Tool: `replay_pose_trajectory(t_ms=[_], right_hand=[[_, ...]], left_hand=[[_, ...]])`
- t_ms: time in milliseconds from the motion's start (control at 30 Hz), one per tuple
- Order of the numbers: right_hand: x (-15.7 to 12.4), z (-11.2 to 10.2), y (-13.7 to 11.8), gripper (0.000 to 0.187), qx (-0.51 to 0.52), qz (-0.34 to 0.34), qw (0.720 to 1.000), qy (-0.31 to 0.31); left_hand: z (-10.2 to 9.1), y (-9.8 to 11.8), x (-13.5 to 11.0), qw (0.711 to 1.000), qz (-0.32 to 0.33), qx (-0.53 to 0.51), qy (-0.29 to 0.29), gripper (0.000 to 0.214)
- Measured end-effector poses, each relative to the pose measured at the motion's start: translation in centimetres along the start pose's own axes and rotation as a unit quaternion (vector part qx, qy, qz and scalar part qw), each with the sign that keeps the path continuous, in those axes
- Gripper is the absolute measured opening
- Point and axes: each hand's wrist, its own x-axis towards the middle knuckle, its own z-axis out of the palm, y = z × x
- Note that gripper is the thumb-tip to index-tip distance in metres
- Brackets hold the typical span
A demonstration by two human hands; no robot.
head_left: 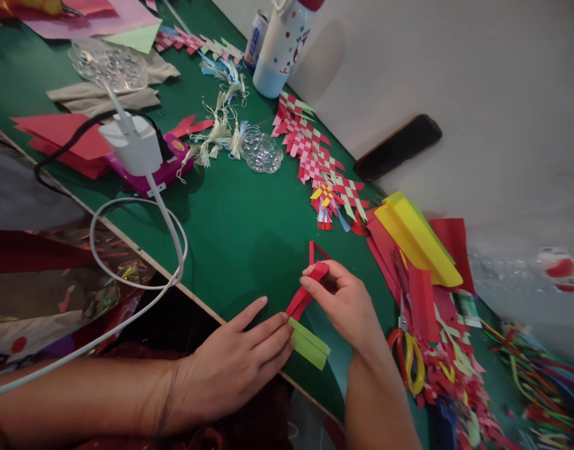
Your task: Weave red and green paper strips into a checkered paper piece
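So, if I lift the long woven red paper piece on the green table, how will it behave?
The woven red paper piece will probably feel light and bend under its own weight, because it is only thin strips. Its small tassels look fragile and could snag or tear.

You faced a white wall along the far side of a green worktop, which had a pale wooden edge on your side. Below that edge, you looked down into a dark gap. The light was soft and even, casting faint shadows on the wall.
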Motion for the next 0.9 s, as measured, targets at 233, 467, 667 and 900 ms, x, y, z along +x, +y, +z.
replay_pose_trajectory(t_ms=[233, 467, 667, 900], right_hand=[[-0.4, -1.4, 1.8, 0.022, 0.000, -0.022, 1.000, -0.005], [0.1, -0.3, 2.4, 0.022, -0.091, -0.084, 0.992, 0.033], [-0.4, 0.3, 1.1, 0.020, -0.161, -0.190, 0.968, 0.013], [-2.0, 0.1, 0.0, 0.016, -0.215, -0.238, 0.947, -0.031]], left_hand=[[-0.1, 0.0, -0.1, 1.000, 0.001, -0.004, 0.000, 0.040], [-0.2, -0.1, 0.0, 1.000, 0.000, 0.000, -0.007, 0.039], [-0.2, -0.1, 0.0, 1.000, 0.002, 0.002, -0.003, 0.039], [-0.5, -0.1, 0.2, 1.000, -0.001, -0.002, -0.009, 0.039]])
